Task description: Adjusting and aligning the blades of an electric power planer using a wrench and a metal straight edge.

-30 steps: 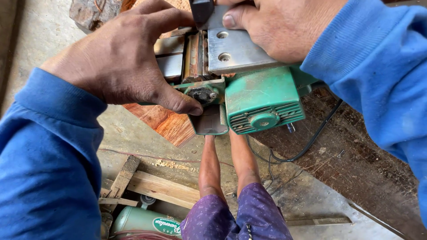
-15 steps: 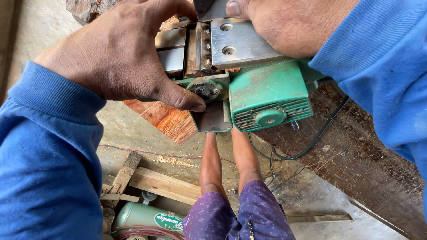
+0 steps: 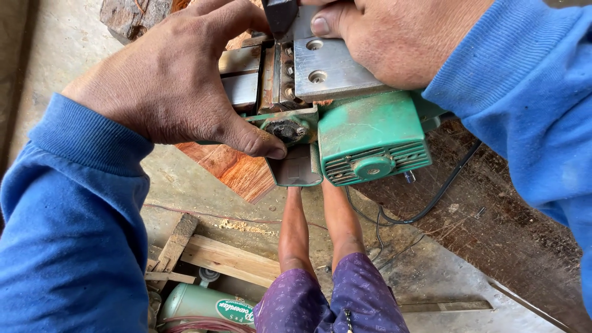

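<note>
The grey, dusty concrete floor (image 3: 92, 43) fills the left edge and the lower part of the frame. A rough reddish-brown wood block (image 3: 237, 172) sits at centre frame; what bears it cannot be told. A pale sawn timber plank (image 3: 231, 260) lies flat on the floor at lower left, with a shorter weathered wood batten (image 3: 174, 242) crossing its left end. A small heap of pale sawdust (image 3: 246, 227) lies just above the plank. A pale green cylindrical metal tank (image 3: 203, 303) rests at the lower edge. A black electrical cable (image 3: 425, 213) loops over the floor at centre right, beside a dark rough timber slab (image 3: 493, 228).
</note>
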